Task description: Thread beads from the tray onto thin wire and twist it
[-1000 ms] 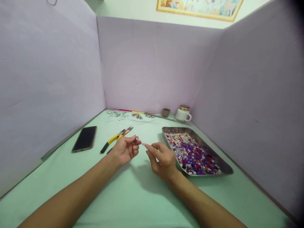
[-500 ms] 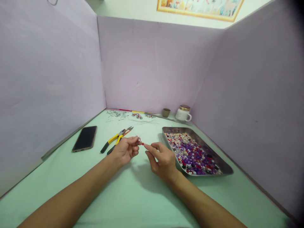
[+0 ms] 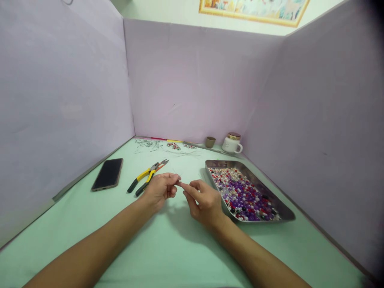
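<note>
One bead (image 3: 179,179) pinched in left hand (image 3: 160,191); right hand (image 3: 207,201), hold unclear | green counter (image 3: 168,256) | three lilac panels (image 3: 204,80) | framed picture (image 3: 255,10) above

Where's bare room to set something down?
There's bare table between the phone and left forearm, and between left and right forearm. It's crowded along the back, with wire, bead clusters, a cup and mug; the tray takes the right, beside the right hand.

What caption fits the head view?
Left hand and right hand meet at a pale bead beside a metal tray of beads.
</note>
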A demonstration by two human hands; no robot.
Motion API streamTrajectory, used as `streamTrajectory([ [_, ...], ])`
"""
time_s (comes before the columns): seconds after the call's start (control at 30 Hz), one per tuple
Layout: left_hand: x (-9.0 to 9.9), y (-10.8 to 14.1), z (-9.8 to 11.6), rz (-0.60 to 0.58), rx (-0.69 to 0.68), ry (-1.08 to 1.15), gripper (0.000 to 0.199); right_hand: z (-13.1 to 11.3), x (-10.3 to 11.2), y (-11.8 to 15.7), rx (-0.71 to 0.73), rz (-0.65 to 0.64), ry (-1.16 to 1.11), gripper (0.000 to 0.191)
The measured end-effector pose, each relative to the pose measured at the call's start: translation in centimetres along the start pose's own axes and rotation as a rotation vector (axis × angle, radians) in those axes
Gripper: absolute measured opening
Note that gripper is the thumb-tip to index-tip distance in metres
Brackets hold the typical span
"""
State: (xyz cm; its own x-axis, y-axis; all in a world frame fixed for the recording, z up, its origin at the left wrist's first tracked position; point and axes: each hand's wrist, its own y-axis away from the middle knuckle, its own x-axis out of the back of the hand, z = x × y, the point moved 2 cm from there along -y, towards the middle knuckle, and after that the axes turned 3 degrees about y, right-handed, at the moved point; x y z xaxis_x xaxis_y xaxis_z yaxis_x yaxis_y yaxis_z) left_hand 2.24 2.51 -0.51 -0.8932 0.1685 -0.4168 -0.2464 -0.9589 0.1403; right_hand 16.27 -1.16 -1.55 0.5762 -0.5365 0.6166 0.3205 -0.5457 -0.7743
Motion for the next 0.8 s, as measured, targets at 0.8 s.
streamTrajectory([
  [0.8, -1.0, 1.1, 0.4, -0.104, -0.056, -0.327, 0.014, 1.2, -0.3, -0.7, -0.713, -0.010, -0.728, 0.027],
])
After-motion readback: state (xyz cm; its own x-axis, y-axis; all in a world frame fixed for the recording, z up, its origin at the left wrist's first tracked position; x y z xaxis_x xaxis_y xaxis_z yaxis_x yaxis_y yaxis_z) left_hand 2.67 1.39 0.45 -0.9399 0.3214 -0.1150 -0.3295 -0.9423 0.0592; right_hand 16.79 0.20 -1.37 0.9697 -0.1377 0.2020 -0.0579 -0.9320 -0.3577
